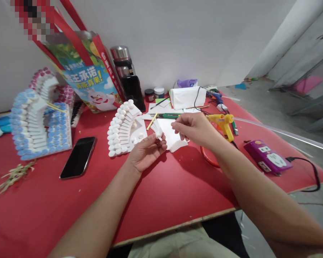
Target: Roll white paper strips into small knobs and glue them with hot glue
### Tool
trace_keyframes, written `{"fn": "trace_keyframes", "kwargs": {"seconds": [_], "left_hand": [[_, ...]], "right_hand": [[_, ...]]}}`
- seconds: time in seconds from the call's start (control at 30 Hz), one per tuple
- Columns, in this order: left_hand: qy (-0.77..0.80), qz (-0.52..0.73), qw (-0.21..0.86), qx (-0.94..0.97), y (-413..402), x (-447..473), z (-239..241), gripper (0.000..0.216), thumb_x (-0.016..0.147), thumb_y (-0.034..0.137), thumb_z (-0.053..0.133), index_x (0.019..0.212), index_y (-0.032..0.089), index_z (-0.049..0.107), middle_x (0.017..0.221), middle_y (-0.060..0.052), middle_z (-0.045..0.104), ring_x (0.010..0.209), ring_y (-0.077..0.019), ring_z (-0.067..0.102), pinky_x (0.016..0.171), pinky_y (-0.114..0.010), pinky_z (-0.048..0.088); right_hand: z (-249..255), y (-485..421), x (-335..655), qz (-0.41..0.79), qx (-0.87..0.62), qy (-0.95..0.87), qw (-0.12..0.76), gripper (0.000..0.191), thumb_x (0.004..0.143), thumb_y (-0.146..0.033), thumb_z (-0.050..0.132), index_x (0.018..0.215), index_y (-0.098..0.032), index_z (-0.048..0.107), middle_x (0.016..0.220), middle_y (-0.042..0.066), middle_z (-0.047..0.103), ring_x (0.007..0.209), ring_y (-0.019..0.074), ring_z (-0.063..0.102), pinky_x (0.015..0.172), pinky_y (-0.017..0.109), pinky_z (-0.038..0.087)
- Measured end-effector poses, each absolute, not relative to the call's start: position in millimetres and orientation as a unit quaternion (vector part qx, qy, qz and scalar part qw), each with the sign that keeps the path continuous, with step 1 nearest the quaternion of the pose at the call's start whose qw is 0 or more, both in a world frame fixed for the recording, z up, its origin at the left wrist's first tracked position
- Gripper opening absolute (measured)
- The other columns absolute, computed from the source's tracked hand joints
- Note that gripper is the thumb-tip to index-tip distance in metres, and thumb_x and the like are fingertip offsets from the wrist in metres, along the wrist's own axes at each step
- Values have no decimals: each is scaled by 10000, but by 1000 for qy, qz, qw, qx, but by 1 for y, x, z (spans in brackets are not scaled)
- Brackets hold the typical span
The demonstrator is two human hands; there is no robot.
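Note:
My left hand (149, 152), palm up over the red table (161, 193), pinches a small white pleated piece (158, 129) between thumb and fingers. To its right, my right hand (190, 126) hovers above white paper sheets (174, 138). Its thumb and fingertips are brought together; whatever may be between them is too small to make out. Left of my hands stands a white fan-shaped craft (122, 130) with rows of rounded white tips. A few loose white tips (138, 138) lie on its base. A yellow stick (152, 122) rests just behind my left hand.
A yellow glue gun (223, 125) and a purple power socket (269, 157) with a cord lie right. Left are a phone (78, 157), blue-and-white craft (40, 125) and dried stems (16, 175). Behind stand a shopping bag (88, 79), flask (122, 61) and green cutter (171, 115).

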State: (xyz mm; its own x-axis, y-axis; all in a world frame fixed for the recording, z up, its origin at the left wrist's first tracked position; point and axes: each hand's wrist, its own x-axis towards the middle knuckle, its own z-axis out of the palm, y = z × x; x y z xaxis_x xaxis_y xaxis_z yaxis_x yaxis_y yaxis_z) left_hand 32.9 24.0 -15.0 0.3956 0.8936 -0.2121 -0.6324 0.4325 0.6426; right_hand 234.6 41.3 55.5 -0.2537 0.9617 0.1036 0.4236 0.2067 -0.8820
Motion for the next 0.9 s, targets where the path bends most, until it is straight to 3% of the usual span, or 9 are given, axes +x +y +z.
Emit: {"fn": "trace_keyframes", "kwargs": {"seconds": [0.13, 0.33, 0.53, 0.7, 0.8, 0.9], "left_hand": [[239, 488, 758, 361, 22, 28, -9, 343, 733, 451, 851, 815, 196, 635, 831, -41, 509, 712, -125, 498, 678, -290, 546], [202, 477, 736, 436, 13, 24, -3, 605, 591, 668, 839, 598, 219, 435, 677, 0, 338, 557, -110, 300, 467, -298, 397], [192, 460, 755, 426, 15, 25, -4, 536, 615, 611, 847, 592, 215, 486, 683, -4, 347, 569, -113, 302, 509, -310, 419], [199, 456, 760, 417, 19, 23, -8, 409, 589, 467, 905, 644, 222, 582, 714, -4, 358, 614, -125, 317, 586, -322, 449], [202, 460, 764, 405, 21, 22, -10, 355, 633, 470, 892, 685, 226, 639, 742, -8, 372, 630, -126, 338, 631, -328, 480], [191, 458, 773, 396, 21, 21, -11, 305, 682, 453, 878, 719, 223, 681, 756, -9, 387, 642, -123, 371, 680, -326, 513]], "right_hand": [[65, 22, 244, 224, -521, -794, 221, 292, 917, -353, 608, 671, -197, 607, 610, 23, 633, 554, 141, 516, 543, 304, 334], [45, -18, 294, 108, -637, -750, 144, 358, 959, -475, 509, 726, -223, 612, 688, 62, 670, 587, 199, 545, 563, 336, 331], [19, -40, 343, -5, -756, -622, 204, 355, 920, -541, 561, 984, -205, 657, 856, 132, 712, 730, 298, 646, 660, 396, 434], [14, -41, 353, -35, -778, -585, 224, 531, 933, -514, 546, 1278, -116, 616, 1163, 218, 663, 825, 285, 669, 798, 423, 502], [10, -29, 357, -35, -787, -580, 204, 569, 943, -525, 513, 1311, -100, 599, 1190, 240, 646, 852, 304, 660, 792, 431, 497], [4, -8, 361, -17, -775, -596, 209, 482, 939, -513, 508, 1206, -137, 647, 1079, 195, 684, 869, 309, 651, 787, 418, 475]]}}
